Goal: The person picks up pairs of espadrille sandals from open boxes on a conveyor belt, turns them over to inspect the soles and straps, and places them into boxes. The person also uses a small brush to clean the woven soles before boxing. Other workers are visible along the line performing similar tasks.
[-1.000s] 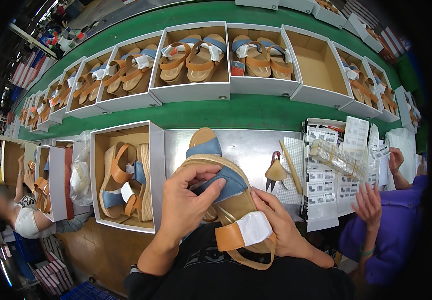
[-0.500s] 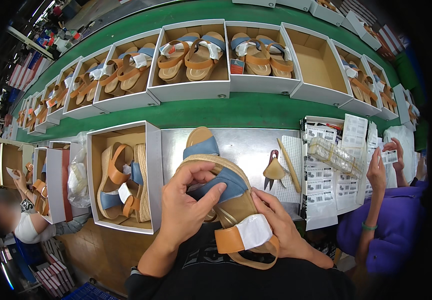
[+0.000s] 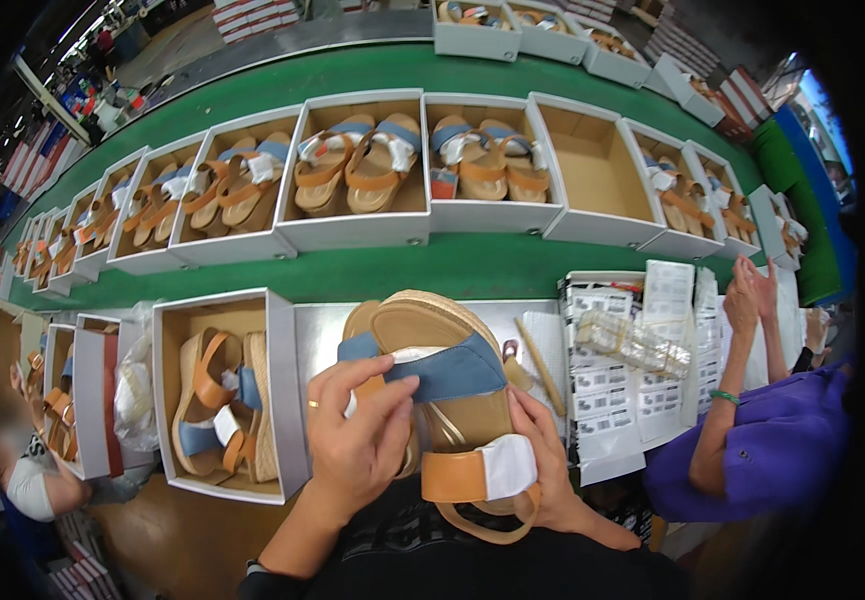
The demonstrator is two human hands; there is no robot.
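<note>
In front of my body is a wedge sandal (image 3: pixel 452 372) with a broad blue strap, a tan ankle strap and a braided sole edge. My right hand (image 3: pixel 549 465) is closed round its side near the heel. At the left edge of the blue strap, my left hand (image 3: pixel 357 425) holds the sandal with thumb and fingertips. White wrapping (image 3: pixel 509 468) covers part of the ankle strap, and some white material shows under the blue strap. A second sandal (image 3: pixel 356 345) lies partly hidden behind it on the metal tabletop (image 3: pixel 317 330).
To the left stands an open box (image 3: pixel 282 400) with a pair of sandals. Snips (image 3: pixel 516 375) and a wooden stick (image 3: pixel 540 367) lie right, beside label sheets (image 3: pixel 602 385). Boxed sandals line the green conveyor (image 3: pixel 472 255); one box (image 3: pixel 602 170) holds none. Co-workers flank me.
The view has tilted up, so the boxes sit lower. The held sandal has turned its toe upward, showing the footbed more. My left fingers have moved to the blue strap's left edge.
</note>
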